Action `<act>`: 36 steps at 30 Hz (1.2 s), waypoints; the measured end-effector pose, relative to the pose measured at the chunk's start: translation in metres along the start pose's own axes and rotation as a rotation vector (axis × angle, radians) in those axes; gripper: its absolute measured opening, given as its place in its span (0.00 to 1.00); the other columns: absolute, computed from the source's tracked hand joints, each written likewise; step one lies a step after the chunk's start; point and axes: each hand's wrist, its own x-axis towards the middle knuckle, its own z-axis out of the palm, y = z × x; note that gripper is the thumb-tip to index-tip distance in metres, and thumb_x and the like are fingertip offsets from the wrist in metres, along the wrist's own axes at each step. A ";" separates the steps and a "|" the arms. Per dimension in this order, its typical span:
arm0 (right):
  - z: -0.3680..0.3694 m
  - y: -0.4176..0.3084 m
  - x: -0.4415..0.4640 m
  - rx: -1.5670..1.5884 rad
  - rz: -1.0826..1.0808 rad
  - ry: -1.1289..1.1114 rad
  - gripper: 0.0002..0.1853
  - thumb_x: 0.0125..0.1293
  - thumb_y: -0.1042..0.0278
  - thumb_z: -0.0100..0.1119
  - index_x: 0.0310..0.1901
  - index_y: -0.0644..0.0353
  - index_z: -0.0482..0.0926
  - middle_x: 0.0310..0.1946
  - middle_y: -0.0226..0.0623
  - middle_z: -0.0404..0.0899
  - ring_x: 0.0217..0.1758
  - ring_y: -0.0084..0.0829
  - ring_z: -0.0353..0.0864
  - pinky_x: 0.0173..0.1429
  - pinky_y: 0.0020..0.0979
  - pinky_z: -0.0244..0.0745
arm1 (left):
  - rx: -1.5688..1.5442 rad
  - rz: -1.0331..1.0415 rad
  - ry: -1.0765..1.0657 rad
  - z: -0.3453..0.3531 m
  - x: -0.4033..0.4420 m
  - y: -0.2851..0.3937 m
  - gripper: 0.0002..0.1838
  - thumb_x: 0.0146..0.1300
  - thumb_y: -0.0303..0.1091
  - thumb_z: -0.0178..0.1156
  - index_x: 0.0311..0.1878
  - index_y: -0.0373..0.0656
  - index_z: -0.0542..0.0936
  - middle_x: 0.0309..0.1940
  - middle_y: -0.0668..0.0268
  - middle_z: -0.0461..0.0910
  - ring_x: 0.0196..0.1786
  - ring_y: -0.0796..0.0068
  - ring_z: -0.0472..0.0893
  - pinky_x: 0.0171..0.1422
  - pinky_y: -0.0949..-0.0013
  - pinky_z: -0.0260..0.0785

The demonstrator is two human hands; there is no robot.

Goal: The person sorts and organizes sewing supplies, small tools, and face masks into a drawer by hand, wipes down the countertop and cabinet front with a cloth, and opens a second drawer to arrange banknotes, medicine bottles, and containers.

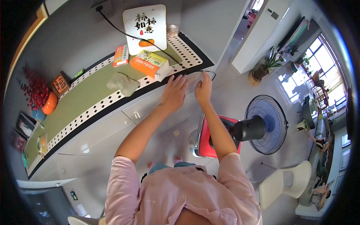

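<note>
My left hand point(174, 92) lies with its fingers extended and slightly apart at the black-edged front of the counter mat point(93, 80). Beside it, my right hand point(203, 88) has its fingers pressed together close to the black cable point(213, 72) at the counter's corner. What it holds, if anything, is too small to make out. The cable runs from a wall plug point(99, 8) across a white board with black characters point(144, 28). Behind my left hand are an orange and yellow box point(150, 64), a smaller orange and white box point(121, 56) and a crumpled grey-green cloth point(123, 84).
A black fan point(266, 125) and a red stool point(210, 144) stand to my right. A cream chair point(285, 182) is lower right. Red berries in an orange vase point(50, 103) stand at the counter's left. People point(320, 195) are at the far right.
</note>
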 end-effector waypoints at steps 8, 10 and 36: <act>0.011 0.020 0.025 -0.028 -0.022 0.063 0.27 0.58 0.83 0.47 0.62 0.66 0.64 0.63 0.54 0.62 0.64 0.52 0.65 0.66 0.41 0.62 | -0.014 -0.014 0.029 0.003 -0.011 -0.006 0.30 0.50 0.26 0.57 0.60 0.34 0.69 0.67 0.53 0.62 0.72 0.58 0.58 0.76 0.54 0.46; 0.015 0.014 0.014 0.115 0.051 0.093 0.26 0.59 0.83 0.47 0.62 0.65 0.64 0.62 0.50 0.62 0.60 0.46 0.70 0.64 0.38 0.65 | -0.014 -0.015 0.025 -0.002 -0.030 -0.008 0.31 0.48 0.25 0.57 0.60 0.33 0.69 0.68 0.53 0.62 0.72 0.57 0.58 0.76 0.54 0.47; 0.114 0.042 -0.102 0.974 1.412 -0.351 0.07 0.63 0.69 0.44 0.40 0.59 0.71 0.39 0.40 0.76 0.48 0.39 0.77 0.59 0.45 0.72 | 0.050 -0.282 0.008 -0.041 -0.115 0.004 0.37 0.45 0.24 0.60 0.64 0.36 0.66 0.70 0.55 0.59 0.73 0.57 0.57 0.76 0.52 0.46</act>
